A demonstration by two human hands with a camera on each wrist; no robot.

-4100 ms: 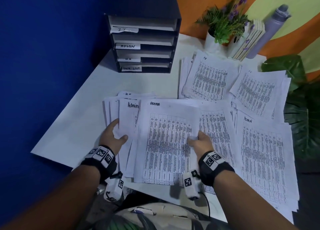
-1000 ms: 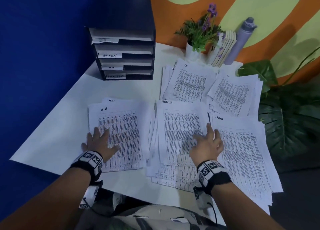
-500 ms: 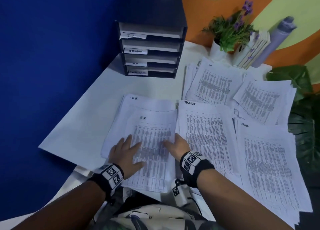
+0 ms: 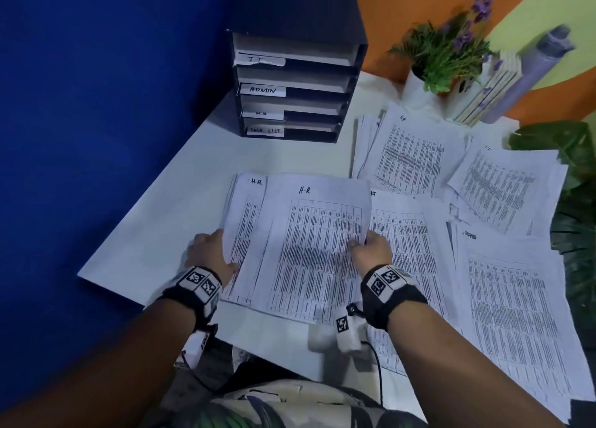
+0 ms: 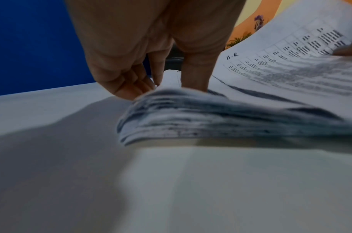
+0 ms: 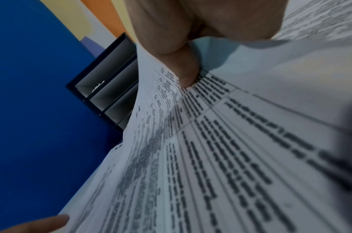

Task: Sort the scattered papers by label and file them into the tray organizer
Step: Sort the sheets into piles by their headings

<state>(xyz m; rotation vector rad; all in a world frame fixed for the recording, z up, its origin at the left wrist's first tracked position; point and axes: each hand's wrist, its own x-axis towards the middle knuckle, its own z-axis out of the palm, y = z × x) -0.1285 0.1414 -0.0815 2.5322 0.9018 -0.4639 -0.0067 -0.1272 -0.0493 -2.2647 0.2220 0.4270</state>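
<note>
A stack of printed sheets marked "H.R" is between my hands near the table's front edge. My left hand grips its left edge, with the thumb on top and the fingers curled beneath. My right hand pinches the right edge. The left wrist view shows the H.R stack bowed, with its edge raised off the table under my left hand. In the right wrist view my right hand holds the top sheet. The black tray organizer stands at the back, with slots labelled IT, ADMIN, H.R and TASK LIST.
Other paper piles lie to the right: a task list pile, an admin pile, a second H.R pile and an IT pile. A potted plant, books and a bottle stand behind them. Bare table lies to the left.
My hands lay flat on the H.R pile half a second ago. Now they grip its two side edges, and the stack is bowed and partly raised.
</note>
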